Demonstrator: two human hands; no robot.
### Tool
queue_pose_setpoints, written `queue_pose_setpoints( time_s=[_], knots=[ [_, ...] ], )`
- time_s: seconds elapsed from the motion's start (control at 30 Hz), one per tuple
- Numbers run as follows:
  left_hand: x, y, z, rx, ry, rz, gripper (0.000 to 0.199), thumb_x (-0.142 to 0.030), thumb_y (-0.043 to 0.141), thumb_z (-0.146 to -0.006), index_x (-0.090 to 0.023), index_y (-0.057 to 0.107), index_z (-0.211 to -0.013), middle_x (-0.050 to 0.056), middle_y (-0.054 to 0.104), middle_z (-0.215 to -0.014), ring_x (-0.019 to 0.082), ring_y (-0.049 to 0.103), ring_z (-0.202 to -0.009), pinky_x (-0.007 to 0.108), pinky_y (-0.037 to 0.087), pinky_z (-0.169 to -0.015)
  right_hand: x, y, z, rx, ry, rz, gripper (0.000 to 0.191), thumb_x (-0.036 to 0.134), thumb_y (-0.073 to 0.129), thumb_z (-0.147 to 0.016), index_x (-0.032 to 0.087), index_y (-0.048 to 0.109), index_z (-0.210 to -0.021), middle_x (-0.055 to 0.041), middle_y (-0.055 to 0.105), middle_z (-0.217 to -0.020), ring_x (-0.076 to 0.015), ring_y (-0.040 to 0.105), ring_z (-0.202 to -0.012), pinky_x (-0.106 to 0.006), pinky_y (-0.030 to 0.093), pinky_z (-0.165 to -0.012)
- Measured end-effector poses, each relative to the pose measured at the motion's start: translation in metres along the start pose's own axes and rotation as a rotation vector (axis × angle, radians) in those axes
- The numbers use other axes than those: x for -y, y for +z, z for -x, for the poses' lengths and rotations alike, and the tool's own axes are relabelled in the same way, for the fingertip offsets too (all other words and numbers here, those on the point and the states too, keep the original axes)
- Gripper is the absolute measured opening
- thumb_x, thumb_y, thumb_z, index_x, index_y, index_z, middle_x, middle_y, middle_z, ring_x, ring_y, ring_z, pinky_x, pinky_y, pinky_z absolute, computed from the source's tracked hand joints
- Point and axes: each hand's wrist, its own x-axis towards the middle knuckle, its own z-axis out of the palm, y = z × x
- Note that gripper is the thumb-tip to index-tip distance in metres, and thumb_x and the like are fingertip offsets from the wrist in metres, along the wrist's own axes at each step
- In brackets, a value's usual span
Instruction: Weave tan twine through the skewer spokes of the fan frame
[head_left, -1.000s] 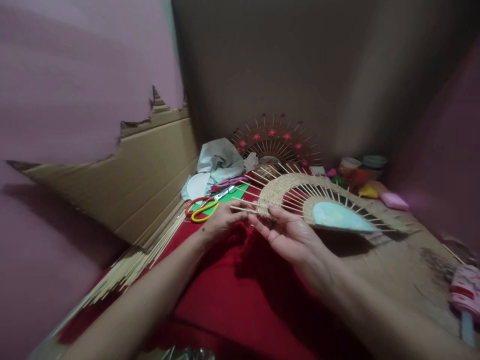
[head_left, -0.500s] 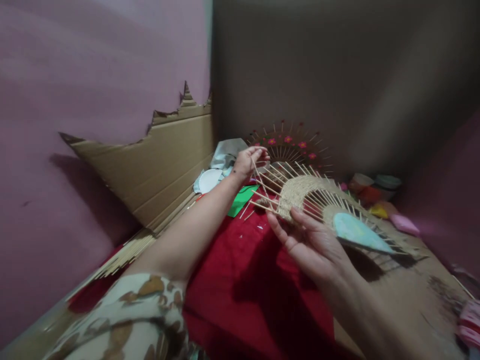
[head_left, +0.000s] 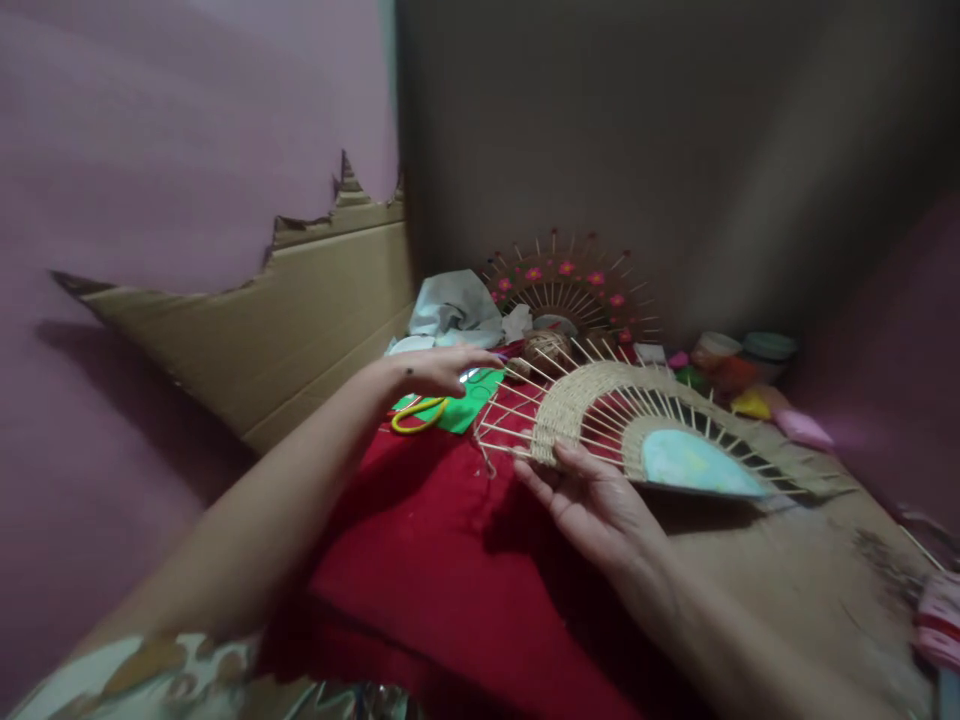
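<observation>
My right hand (head_left: pixel 592 490) holds a half-round woven fan (head_left: pixel 574 400) by its near left edge, thumb on top and fingers below. Thin sticks fan out past its band of twisted cord, and a pale blue painted half-disc (head_left: pixel 697 462) forms its centre. A loose strand of cord (head_left: pixel 487 458) dangles from the sticks at the left end. My left hand (head_left: pixel 446 368) is apart from the fan, its fingers stretched out over a green sheet (head_left: pixel 469 408). Just below that hand lie scissors with yellow handles (head_left: pixel 420 415).
Behind stands a finished-looking fan with pink flowers (head_left: pixel 566 270), beside a ball of cord (head_left: pixel 547 350) and grey cloth (head_left: pixel 454 305). Torn cardboard (head_left: pixel 322 330) leans on the left wall. Tubs (head_left: pixel 769 348) and a pink packet (head_left: pixel 802 427) sit at the right. Red cloth (head_left: pixel 450 560) covers the surface.
My left hand has let go of the cord, moved left and down, and opened. The cord end now hangs loose. My right hand keeps its hold on the fan, which sits slightly further left.
</observation>
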Motion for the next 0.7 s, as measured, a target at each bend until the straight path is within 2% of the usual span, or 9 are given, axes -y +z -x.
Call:
queue_pose_setpoints(
  time_s=[0.1,0.2,0.33,0.4,0.47,0.57,0.63,0.7],
  knots=[
    [-0.009,0.019,0.021,0.065,0.066,0.429,0.051,-0.005,0.059,-0.058,-0.022,0.063,-0.106,0.007,0.06,-0.115,0.024,0.047,-0.114,0.035,0.036,-0.095,-0.002,-0.003,0.001,0.028,-0.004,0.007,0.013,0.0,0.057,-0.072,0.013,0.06,-0.069,-0.0027,0.066,-0.072,-0.0169,0.063,-0.074,-0.043,0.052,-0.08],
    [-0.013,0.035,0.034,0.091,0.001,0.711,0.045,-0.01,0.062,-0.063,-0.019,0.062,-0.107,0.011,0.059,-0.117,0.024,0.05,-0.112,0.033,0.04,-0.09,-0.002,-0.004,0.004,0.023,-0.021,-0.005,0.013,0.001,0.057,-0.072,0.013,0.06,-0.069,-0.001,0.065,-0.069,-0.0152,0.063,-0.071,-0.043,0.052,-0.08],
    [-0.014,0.049,0.048,0.289,-0.105,0.872,0.037,-0.019,0.065,-0.067,-0.016,0.065,-0.104,0.014,0.065,-0.103,0.026,0.059,-0.097,0.035,0.046,-0.08,-0.001,-0.007,0.004,0.052,-0.02,0.015,0.013,0.001,0.057,-0.072,0.012,0.061,-0.07,-0.0037,0.067,-0.074,-0.0169,0.064,-0.075,-0.042,0.052,-0.08],
    [-0.012,0.053,0.054,0.39,-0.137,0.888,0.033,-0.024,0.064,-0.069,-0.015,0.066,-0.101,0.014,0.068,-0.09,0.023,0.063,-0.077,0.035,0.048,-0.069,-0.001,-0.009,0.003,0.057,-0.022,0.012,0.013,0.001,0.057,-0.072,0.013,0.06,-0.068,-0.0031,0.066,-0.073,-0.0167,0.063,-0.074,-0.042,0.051,-0.08],
    [-0.007,0.055,0.059,0.421,-0.171,0.874,0.029,-0.025,0.065,-0.069,-0.015,0.068,-0.095,0.011,0.068,-0.075,0.017,0.059,-0.057,0.029,0.046,-0.055,-0.002,-0.011,0.002,0.049,-0.026,0.004,0.013,0.001,0.057,-0.072,0.013,0.059,-0.066,-0.0018,0.065,-0.069,-0.0159,0.063,-0.071,-0.042,0.051,-0.08],
    [0.001,0.059,0.059,0.361,-0.22,0.868,0.016,-0.024,0.068,-0.065,-0.013,0.07,-0.077,0.004,0.058,-0.053,0.009,0.046,-0.042,0.022,0.035,-0.042,-0.002,-0.014,0.002,0.055,-0.007,0.025,0.012,0.002,0.058,-0.072,0.013,0.06,-0.066,-0.0026,0.065,-0.069,-0.0168,0.063,-0.071,-0.044,0.051,-0.08],
    [0.003,0.065,0.054,0.278,-0.238,0.883,0.013,-0.025,0.068,-0.065,-0.012,0.07,-0.069,0.001,0.052,-0.047,0.007,0.039,-0.04,0.02,0.031,-0.04,-0.003,-0.016,0.002,0.071,0.01,0.034,0.011,0.003,0.059,-0.071,0.013,0.06,-0.065,-0.0028,0.065,-0.069,-0.0173,0.063,-0.071,-0.045,0.049,-0.082],
    [0.0,0.074,0.048,0.101,-0.25,0.903,0.014,-0.025,0.069,-0.064,-0.011,0.069,-0.065,0.001,0.051,-0.046,0.006,0.038,-0.039,0.02,0.029,-0.038,-0.004,-0.017,0.004,0.087,0.033,0.038,0.01,0.004,0.06,-0.071,0.012,0.06,-0.065,-0.0029,0.065,-0.068,-0.0179,0.064,-0.073,-0.046,0.048,-0.084]
  ],
)
